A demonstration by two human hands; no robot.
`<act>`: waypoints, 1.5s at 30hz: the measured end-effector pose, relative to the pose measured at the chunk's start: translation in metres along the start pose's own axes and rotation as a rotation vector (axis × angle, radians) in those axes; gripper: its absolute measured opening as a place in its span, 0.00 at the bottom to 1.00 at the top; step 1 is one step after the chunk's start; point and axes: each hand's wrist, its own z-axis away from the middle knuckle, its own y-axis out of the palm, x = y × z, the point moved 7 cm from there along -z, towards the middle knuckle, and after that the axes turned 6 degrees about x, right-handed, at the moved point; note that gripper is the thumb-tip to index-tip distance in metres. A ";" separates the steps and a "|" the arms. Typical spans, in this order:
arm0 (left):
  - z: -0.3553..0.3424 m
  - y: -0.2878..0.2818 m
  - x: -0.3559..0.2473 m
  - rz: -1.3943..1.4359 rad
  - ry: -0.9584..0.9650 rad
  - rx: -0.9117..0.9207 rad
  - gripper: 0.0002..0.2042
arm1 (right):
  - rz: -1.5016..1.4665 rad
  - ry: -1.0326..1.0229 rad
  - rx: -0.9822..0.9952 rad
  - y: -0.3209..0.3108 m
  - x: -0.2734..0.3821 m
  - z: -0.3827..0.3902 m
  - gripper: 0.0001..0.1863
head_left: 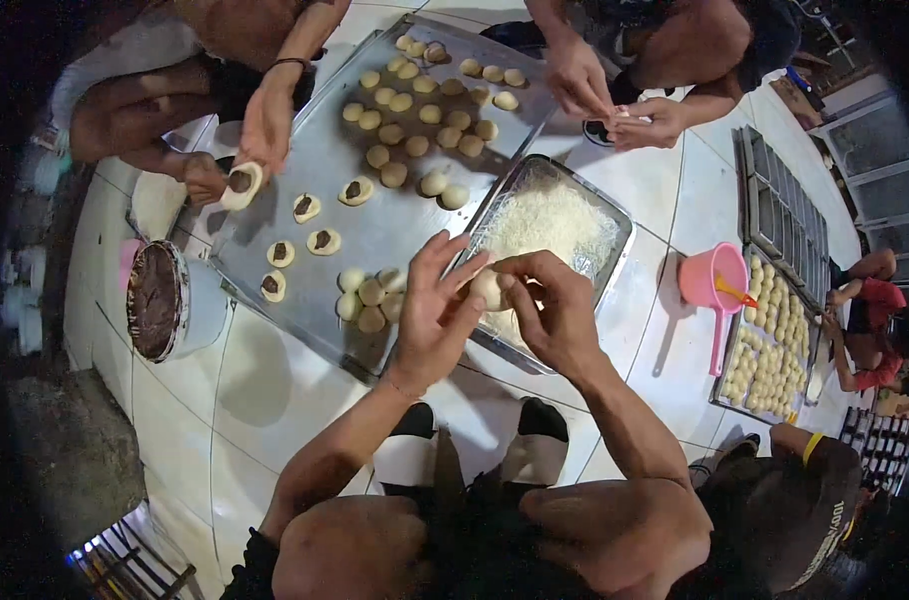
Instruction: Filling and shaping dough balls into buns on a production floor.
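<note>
A pale dough ball (492, 290) is held between my left hand (441, 315), at its left with fingers partly extended, and my right hand (550, 305), pinching it from the right. Both are over a rectangular tray (613, 262) of pale shredded or grated filling (535, 225). Left of it lies a metal sheet (275, 200) with several plain dough balls (370, 295) near my hands, more dough balls (430, 115) toward the far end, and flattened rounds topped with dark filling (323, 242).
A bucket of dark paste (155, 300) sits left. A co-worker's hands (260, 130) hold filled dough at upper left; another's (645, 120) work at upper right. Right are a pink dipper (700, 280), trays of dough (760, 370), metal moulds (780, 200) and more people (875, 330).
</note>
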 end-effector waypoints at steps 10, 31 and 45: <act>-0.001 0.002 -0.001 -0.098 -0.132 0.036 0.21 | -0.424 0.039 0.093 0.004 -0.014 -0.001 0.11; 0.046 -0.012 0.048 0.681 -0.617 0.088 0.14 | -0.154 0.138 0.244 0.036 -0.001 0.023 0.08; -0.031 -0.168 0.051 -1.452 -0.042 0.273 0.17 | -0.026 -0.131 0.206 0.046 -0.007 0.004 0.08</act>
